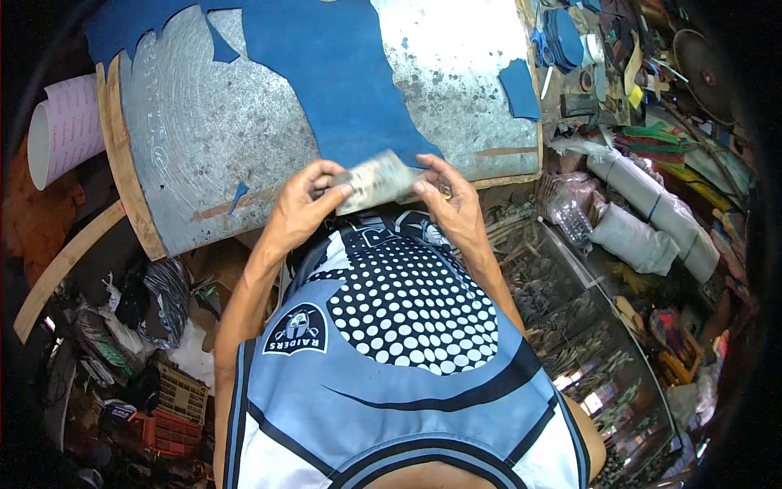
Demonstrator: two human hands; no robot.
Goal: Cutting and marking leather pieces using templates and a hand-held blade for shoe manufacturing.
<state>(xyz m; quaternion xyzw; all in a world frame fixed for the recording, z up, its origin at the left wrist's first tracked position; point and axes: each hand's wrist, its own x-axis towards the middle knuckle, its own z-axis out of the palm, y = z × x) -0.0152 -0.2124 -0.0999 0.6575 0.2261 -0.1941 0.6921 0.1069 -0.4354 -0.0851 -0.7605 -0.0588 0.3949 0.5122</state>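
Observation:
Between my hands, over the front edge of the metal-topped table (269,106), is a small pale grey rectangular packet (376,182) with dark marks, smeared by motion. My left hand (308,200) is closed on its left end, thumb on top and fingers curled behind. At the packet's right end my right hand (448,200) has its thumb and fingers bent into a pinch; what sits between them is too blurred to tell. Just beyond both hands lies a large sheet of blue material (326,81) with curved cut-outs along its edges.
Blue scraps (519,90) lie on the table, with scissors (539,47) at the far right. A white roll (65,130) stands left. To the right are plastic-wrapped rolls (652,212) and a glass-topped case (586,326). Crates (175,432) and bags (167,301) crowd the lower left.

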